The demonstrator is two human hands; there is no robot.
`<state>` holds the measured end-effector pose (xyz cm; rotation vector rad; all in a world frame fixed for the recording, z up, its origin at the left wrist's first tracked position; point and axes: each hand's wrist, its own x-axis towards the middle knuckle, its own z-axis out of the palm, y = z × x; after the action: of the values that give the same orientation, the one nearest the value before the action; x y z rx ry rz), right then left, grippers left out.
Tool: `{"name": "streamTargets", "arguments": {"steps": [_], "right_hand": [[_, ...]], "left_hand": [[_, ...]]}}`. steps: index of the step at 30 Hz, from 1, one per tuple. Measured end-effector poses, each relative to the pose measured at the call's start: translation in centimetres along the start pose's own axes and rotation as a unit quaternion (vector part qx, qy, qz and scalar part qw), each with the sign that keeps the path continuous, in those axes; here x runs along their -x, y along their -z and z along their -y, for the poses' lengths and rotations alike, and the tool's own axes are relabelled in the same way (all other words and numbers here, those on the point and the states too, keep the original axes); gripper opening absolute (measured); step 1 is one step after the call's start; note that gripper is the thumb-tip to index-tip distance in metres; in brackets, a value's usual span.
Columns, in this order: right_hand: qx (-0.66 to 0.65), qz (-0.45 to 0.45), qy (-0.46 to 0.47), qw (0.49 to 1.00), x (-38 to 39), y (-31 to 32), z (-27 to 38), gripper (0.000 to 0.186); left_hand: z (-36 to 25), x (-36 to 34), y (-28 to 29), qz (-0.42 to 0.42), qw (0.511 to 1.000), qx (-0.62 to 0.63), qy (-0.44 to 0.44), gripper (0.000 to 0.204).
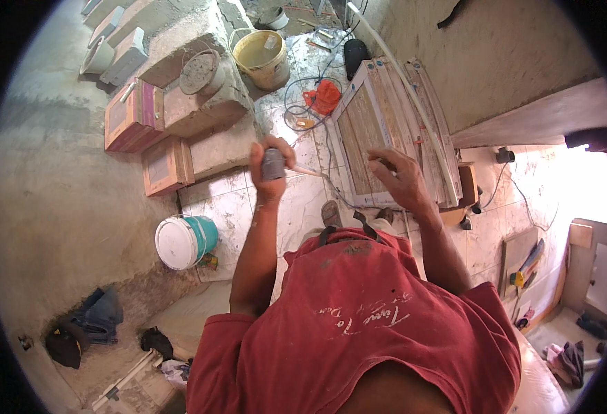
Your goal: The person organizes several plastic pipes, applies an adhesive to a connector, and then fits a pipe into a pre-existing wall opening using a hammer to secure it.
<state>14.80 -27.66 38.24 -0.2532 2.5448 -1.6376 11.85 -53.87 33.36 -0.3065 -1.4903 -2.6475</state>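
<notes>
My left hand, raised at the centre, is wrapped round a dark grey cylindrical object. A thin pale length shows to its right; I cannot tell whether it is attached. My right hand is raised over the stack of wood-look tiles, its fingers loosely bent and apart, with nothing visible in them. Under my hands, a cable runs across the white tiled floor.
Concrete steps with boxes line the left, near a yellowish bucket and a white-lidded teal bucket. A red bag lies ahead. A long white pipe crosses the tile stack; tools lie right.
</notes>
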Motion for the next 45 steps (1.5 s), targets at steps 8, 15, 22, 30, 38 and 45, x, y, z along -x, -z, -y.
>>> {"name": "streamTargets", "arguments": {"steps": [8, 15, 22, 30, 38, 45], "right_hand": [[0.061, -0.022, -0.150, 0.987, 6.5, 0.0, -10.1, 0.028], [0.069, 0.000, -0.113, 0.991, 9.2, -2.8, -14.6, 0.029], [0.095, 0.044, -0.156, 0.982, 10.3, -2.3, -16.7, 0.033], [0.117, 0.011, -0.222, 0.968, 14.8, 0.4, -20.5, 0.031], [0.111, 0.018, -0.237, 0.965, 16.8, -1.0, -23.4, 0.033], [0.093, 0.065, -0.222, 0.968, 11.5, -3.0, -21.9, 0.040]], "left_hand": [[-3.0, -0.2, 6.4, -0.055, 0.996, 0.064, -0.017, 0.064], [-2.4, -1.1, 9.6, -0.257, 0.960, 0.006, -0.111, 0.071], [0.5, -1.4, 10.3, -0.486, 0.839, -0.173, -0.174, 0.070], [5.3, 1.4, 7.3, -0.406, 0.841, -0.340, -0.112, 0.050], [4.6, 2.0, 7.4, -0.229, 0.894, -0.383, -0.036, 0.043], [-3.0, 0.4, 2.1, -0.220, 0.922, -0.280, -0.154, 0.055]]}}
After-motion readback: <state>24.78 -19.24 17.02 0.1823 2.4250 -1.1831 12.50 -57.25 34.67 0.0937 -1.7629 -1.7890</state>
